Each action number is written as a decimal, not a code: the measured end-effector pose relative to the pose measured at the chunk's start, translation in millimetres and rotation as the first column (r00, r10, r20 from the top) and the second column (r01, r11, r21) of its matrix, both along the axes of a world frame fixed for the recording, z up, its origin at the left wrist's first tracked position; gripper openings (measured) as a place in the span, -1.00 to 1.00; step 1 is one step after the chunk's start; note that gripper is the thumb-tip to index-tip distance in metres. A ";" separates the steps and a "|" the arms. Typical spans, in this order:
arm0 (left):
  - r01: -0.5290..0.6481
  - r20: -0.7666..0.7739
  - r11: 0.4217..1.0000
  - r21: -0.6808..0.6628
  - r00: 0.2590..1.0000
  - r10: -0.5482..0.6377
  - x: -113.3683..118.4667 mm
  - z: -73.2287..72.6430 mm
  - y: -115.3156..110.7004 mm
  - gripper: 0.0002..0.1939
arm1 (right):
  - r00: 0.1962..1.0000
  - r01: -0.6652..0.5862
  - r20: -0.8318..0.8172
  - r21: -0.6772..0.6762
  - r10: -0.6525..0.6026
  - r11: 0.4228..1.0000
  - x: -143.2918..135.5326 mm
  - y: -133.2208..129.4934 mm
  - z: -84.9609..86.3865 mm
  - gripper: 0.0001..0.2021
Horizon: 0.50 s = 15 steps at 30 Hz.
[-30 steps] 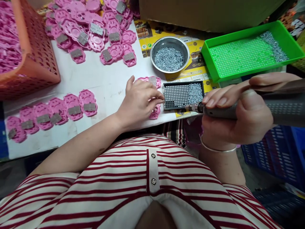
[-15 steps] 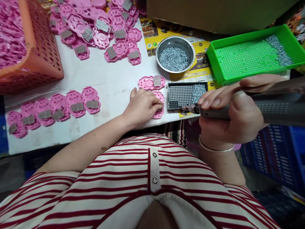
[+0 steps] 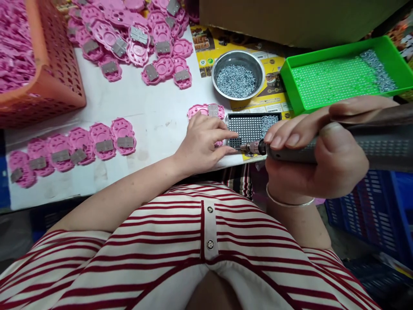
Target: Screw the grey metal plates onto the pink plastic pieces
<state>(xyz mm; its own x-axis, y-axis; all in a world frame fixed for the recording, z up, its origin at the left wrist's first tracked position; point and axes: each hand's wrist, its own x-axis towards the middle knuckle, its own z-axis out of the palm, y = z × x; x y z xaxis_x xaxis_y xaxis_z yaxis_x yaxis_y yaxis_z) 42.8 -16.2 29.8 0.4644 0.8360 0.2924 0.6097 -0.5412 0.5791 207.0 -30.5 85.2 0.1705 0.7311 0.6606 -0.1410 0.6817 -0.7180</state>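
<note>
My right hand [image 3: 316,155] is wrapped round a dark grey electric screwdriver [image 3: 383,144], which lies nearly level with its bit pointing left. The bit is at the near edge of a black perforated screw tray [image 3: 247,125], where small silver screws [image 3: 269,123] are heaped at the right end. My left hand [image 3: 204,140] reaches over the tray's left end, thumb and forefinger apart on either side of its near corner, close to the bit. Beneath that hand a pink plastic shell is mostly hidden. Another pink shell [image 3: 200,110] with a metal plate is just beyond, partly covered by the fingers.
Several pink shells [image 3: 124,135] stand in a row at left, with more piled behind. An orange basket [image 3: 61,73] of pink parts is at far left. A steel bowl [image 3: 238,95] of screws and a green tray [image 3: 297,94] lie beyond the black tray. A cardboard box [image 3: 290,21] borders the back.
My left hand has moved right from the near pink shell to the black tray, its thumb and forefinger spreading. The screwdriver bit has shifted slightly left.
</note>
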 end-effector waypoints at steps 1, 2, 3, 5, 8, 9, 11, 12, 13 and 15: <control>0.008 0.004 1.000 -0.003 1.000 -0.008 3.0 0.6 -0.1 -0.78 | 1.000 0.003 0.003 -0.008 -0.003 1.000 0.5 -0.3 1.0 -0.88; 0.014 0.008 1.000 -0.008 1.000 -0.014 5.5 1.0 -0.3 -0.82 | 1.000 0.009 0.003 -0.019 -0.009 1.000 0.7 -0.9 2.0 -0.89; 0.016 0.007 1.000 -0.014 1.000 -0.016 7.4 1.4 -0.6 -0.86 | 1.000 0.017 0.003 -0.039 -0.017 0.999 0.7 -1.6 3.0 -0.90; 0.017 -0.001 0.999 -0.027 1.000 -0.017 9.7 2.2 -1.4 -0.88 | 1.000 0.031 0.000 -0.070 -0.031 0.997 0.6 -3.2 4.9 -0.88; 0.031 -0.021 0.999 -0.026 0.999 -0.031 8.5 3.1 -3.2 -0.85 | 1.000 0.001 -0.009 -0.015 -0.001 1.000 1.8 -5.4 6.9 -0.85; 0.033 -0.038 0.999 -0.016 0.999 -0.033 6.7 3.0 -4.2 -0.84 | 1.000 -0.011 -0.013 -0.021 0.011 1.000 2.4 -6.0 7.2 -0.84; 0.012 -0.087 1.000 0.009 0.996 -0.011 0.2 2.0 -7.0 -0.84 | 0.998 -0.047 -0.030 -0.028 0.047 0.998 3.1 -6.9 6.9 -0.83; -0.014 -0.112 1.000 0.020 0.994 0.016 -4.3 1.0 -8.9 -0.84 | 0.998 -0.054 -0.045 -0.052 0.052 0.997 2.7 -7.1 6.1 -0.83; -0.043 -0.131 0.999 0.025 0.990 0.046 -9.4 -0.3 -11.1 -0.84 | 0.996 -0.054 -0.067 -0.068 0.050 0.996 1.7 -7.1 4.9 -0.84; -0.090 -0.145 0.996 0.016 0.985 0.091 -20.2 -3.6 -15.9 -0.83 | 0.992 -0.033 -0.123 -0.077 0.023 0.997 -2.3 -6.6 0.8 -0.91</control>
<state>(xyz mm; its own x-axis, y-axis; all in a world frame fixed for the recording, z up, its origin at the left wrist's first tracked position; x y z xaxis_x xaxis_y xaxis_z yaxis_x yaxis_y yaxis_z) 22.6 -32.0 26.2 0.4249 0.8742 0.2349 0.7341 -0.4846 0.4756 204.7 -37.1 86.0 0.2249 0.7854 0.5767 -0.2492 0.6185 -0.7452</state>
